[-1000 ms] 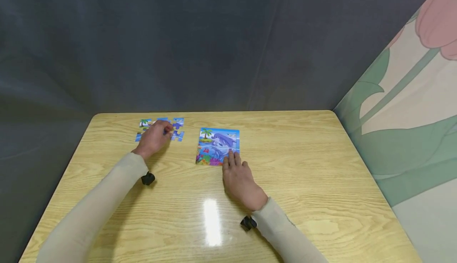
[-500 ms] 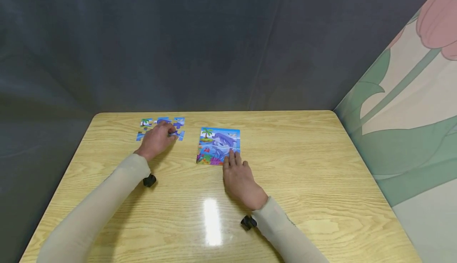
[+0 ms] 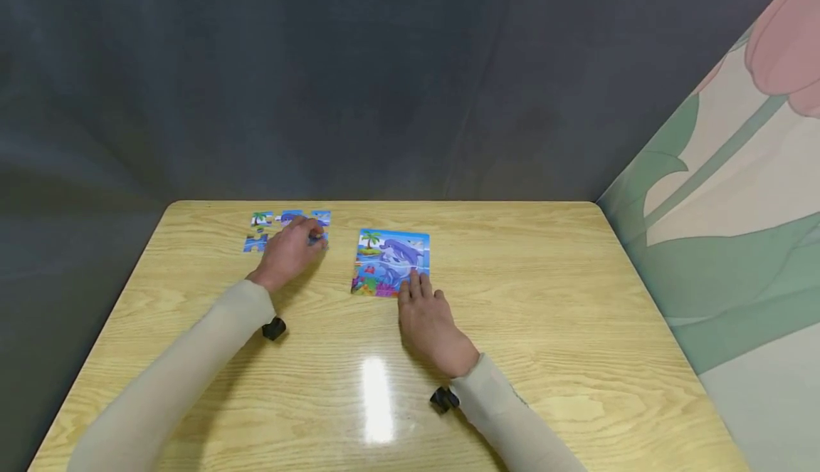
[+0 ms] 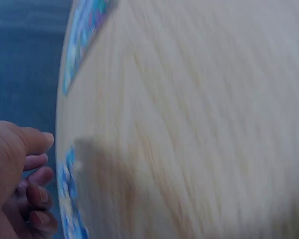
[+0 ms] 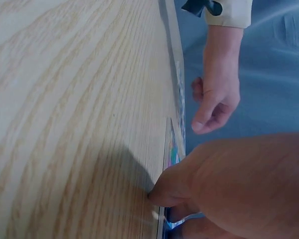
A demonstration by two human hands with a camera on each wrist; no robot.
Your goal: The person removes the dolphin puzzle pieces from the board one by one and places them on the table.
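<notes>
Several loose blue puzzle pieces (image 3: 259, 231) lie at the far left of the wooden table (image 3: 544, 301). My left hand (image 3: 291, 248) hovers over their right part, fingers curled, fingertips at a dark blue piece (image 3: 322, 239); whether it pinches that piece is hidden. The left wrist view is blurred and shows curled fingers (image 4: 37, 194) beside a blue piece (image 4: 69, 199). A dolphin picture card (image 3: 392, 258) lies mid-table. My right hand (image 3: 426, 315) rests flat, fingertips pressing the card's near edge. The right wrist view shows that hand (image 5: 229, 184) on the card's edge (image 5: 170, 144).
A dark grey curtain (image 3: 320, 66) hangs behind the table's far edge. A wall with a pink and green flower mural (image 3: 737, 173) runs along the right side. Bare wood with a glare spot (image 3: 378, 394) lies between my forearms.
My left hand has slid a little to the right across the loose pieces, now covering more of the right ones. The right hand and the card have stayed put.
</notes>
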